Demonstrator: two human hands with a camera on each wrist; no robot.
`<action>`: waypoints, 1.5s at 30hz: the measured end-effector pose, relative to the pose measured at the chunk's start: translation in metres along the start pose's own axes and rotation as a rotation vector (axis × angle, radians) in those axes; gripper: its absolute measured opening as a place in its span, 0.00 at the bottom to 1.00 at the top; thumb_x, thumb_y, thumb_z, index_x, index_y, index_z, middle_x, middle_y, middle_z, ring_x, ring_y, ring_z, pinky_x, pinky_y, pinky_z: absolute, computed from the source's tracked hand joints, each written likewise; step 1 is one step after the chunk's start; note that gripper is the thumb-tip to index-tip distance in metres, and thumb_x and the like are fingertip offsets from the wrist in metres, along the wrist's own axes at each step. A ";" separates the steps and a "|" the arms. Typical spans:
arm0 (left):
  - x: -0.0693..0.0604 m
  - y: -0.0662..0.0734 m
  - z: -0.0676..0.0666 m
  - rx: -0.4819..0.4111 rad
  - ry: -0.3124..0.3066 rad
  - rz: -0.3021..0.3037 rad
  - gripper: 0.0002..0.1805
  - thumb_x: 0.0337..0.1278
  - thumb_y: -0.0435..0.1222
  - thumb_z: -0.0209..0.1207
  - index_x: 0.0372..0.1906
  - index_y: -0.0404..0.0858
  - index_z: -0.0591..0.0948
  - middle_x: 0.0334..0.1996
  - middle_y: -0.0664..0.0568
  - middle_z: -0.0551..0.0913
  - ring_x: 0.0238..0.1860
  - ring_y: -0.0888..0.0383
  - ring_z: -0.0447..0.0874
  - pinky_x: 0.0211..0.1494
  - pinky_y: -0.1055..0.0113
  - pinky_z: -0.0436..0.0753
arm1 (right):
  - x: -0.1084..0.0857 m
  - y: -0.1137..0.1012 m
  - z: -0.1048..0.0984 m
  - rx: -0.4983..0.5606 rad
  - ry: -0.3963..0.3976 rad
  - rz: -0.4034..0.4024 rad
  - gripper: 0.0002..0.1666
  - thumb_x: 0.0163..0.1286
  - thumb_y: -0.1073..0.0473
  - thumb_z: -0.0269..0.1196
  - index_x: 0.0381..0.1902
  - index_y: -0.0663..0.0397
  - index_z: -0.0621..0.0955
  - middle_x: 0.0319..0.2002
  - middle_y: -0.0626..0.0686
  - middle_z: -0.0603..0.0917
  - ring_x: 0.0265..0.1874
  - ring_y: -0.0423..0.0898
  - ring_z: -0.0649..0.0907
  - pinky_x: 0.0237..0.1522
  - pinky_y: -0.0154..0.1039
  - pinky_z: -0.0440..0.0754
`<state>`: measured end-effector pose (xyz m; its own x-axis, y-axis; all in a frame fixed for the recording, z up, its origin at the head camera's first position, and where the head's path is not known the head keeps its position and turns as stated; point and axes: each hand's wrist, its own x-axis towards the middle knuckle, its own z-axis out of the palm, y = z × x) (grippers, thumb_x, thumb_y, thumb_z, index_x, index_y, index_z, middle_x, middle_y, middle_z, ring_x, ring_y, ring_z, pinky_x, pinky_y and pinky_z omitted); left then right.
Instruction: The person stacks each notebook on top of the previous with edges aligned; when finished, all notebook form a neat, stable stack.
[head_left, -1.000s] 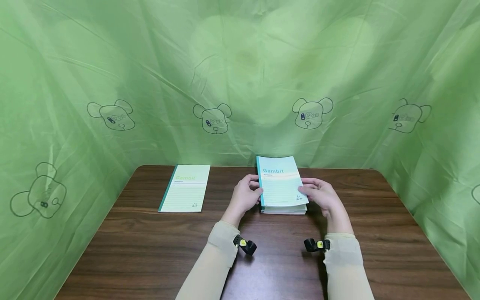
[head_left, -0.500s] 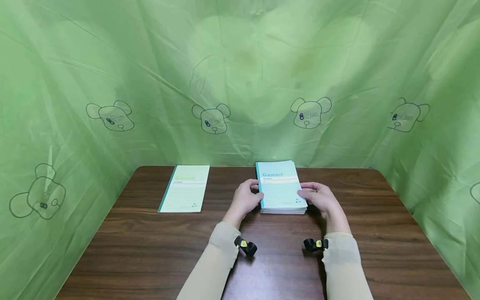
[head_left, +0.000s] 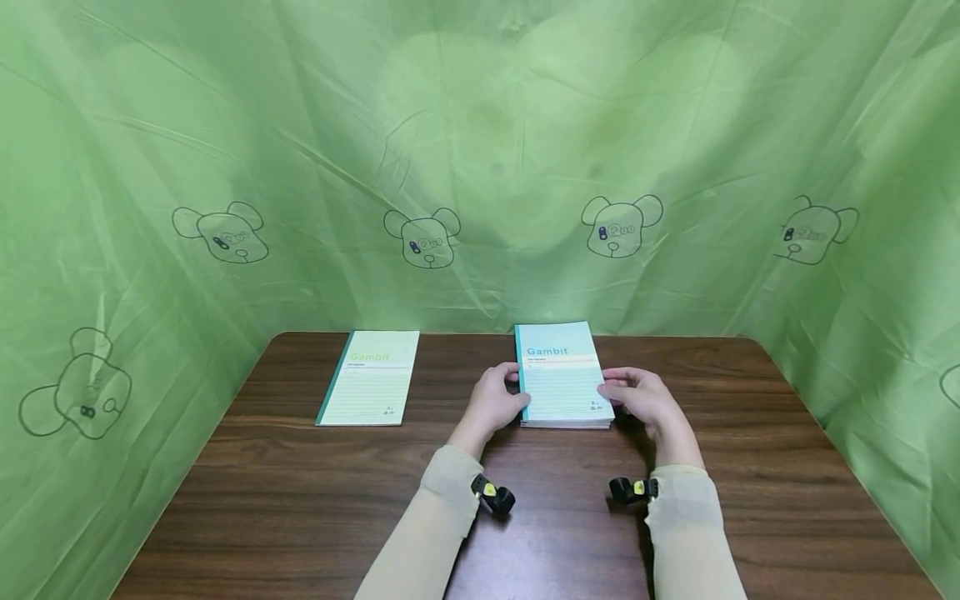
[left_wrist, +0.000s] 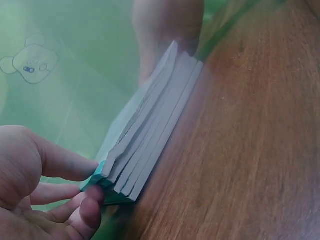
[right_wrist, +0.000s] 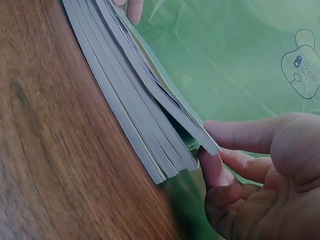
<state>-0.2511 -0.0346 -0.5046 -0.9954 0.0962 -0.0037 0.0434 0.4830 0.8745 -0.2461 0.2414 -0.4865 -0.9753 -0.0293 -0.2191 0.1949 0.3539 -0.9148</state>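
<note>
A pale blue "Gambit" notebook (head_left: 562,385) lies on top of a stack of similar notebooks (right_wrist: 117,105) at the back of the table. My left hand (head_left: 491,404) pinches its teal spine side near the front corner, thumb above and fingertips below. On the opposite side, my right hand (head_left: 645,398) pinches the top notebook's corner between thumb and fingers. In the right wrist view this corner is lifted slightly, with a gap above the lower notebooks. Those beneath show mostly as white page edges (left_wrist: 162,130).
Another notebook (head_left: 367,379), pale yellow-green with a teal spine, lies flat to the left of the stack. The dark wood table (head_left: 300,508) meets a green curtain (head_left: 495,150) at its back and sides. Both wrists carry small black cameras (head_left: 495,497).
The top notebook has come down onto the stack and lines up more closely with those below. Both hands have lowered with it and shifted slightly toward the body.
</note>
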 end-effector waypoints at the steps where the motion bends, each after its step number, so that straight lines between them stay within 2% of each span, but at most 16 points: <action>1: 0.000 -0.001 0.001 0.003 -0.001 0.005 0.33 0.62 0.28 0.69 0.73 0.32 0.79 0.59 0.42 0.84 0.61 0.46 0.81 0.66 0.49 0.81 | 0.000 0.001 0.000 -0.007 0.003 0.002 0.31 0.77 0.59 0.70 0.71 0.71 0.78 0.57 0.61 0.87 0.39 0.40 0.85 0.42 0.42 0.77; 10: 0.000 -0.003 0.003 0.023 0.010 0.021 0.33 0.61 0.28 0.69 0.73 0.32 0.79 0.57 0.42 0.83 0.57 0.47 0.81 0.64 0.50 0.81 | 0.004 0.004 0.003 -0.033 0.025 0.015 0.28 0.77 0.63 0.70 0.69 0.71 0.79 0.56 0.62 0.87 0.43 0.41 0.82 0.45 0.40 0.81; 17: -0.001 -0.001 0.004 0.032 0.013 0.027 0.33 0.61 0.28 0.69 0.73 0.32 0.79 0.58 0.42 0.83 0.59 0.47 0.80 0.66 0.50 0.80 | 0.004 0.002 0.004 -0.015 0.039 0.019 0.27 0.76 0.66 0.70 0.68 0.73 0.79 0.55 0.64 0.87 0.44 0.41 0.84 0.47 0.37 0.86; 34: -0.001 0.000 0.006 0.054 0.017 0.027 0.32 0.66 0.28 0.66 0.75 0.32 0.78 0.61 0.41 0.80 0.61 0.46 0.79 0.66 0.51 0.80 | 0.001 -0.001 0.003 -0.025 0.035 0.005 0.27 0.76 0.66 0.71 0.68 0.74 0.79 0.57 0.66 0.88 0.42 0.39 0.85 0.47 0.38 0.87; 41: 0.000 -0.001 0.006 0.064 0.003 0.034 0.32 0.68 0.28 0.65 0.76 0.31 0.77 0.62 0.40 0.80 0.61 0.46 0.78 0.67 0.51 0.80 | 0.003 0.000 0.004 -0.040 0.041 0.010 0.27 0.76 0.65 0.70 0.68 0.73 0.80 0.52 0.62 0.89 0.39 0.40 0.84 0.46 0.39 0.86; 45: 0.001 -0.003 0.004 0.061 -0.016 0.040 0.33 0.67 0.30 0.66 0.76 0.31 0.77 0.62 0.41 0.80 0.62 0.47 0.78 0.67 0.50 0.80 | 0.002 -0.001 0.005 -0.034 0.046 0.011 0.27 0.75 0.65 0.70 0.68 0.74 0.80 0.53 0.64 0.89 0.40 0.40 0.84 0.45 0.38 0.86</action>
<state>-0.2518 -0.0324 -0.5092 -0.9913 0.1298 0.0221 0.0883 0.5303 0.8432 -0.2479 0.2365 -0.4878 -0.9771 0.0176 -0.2122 0.2024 0.3853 -0.9003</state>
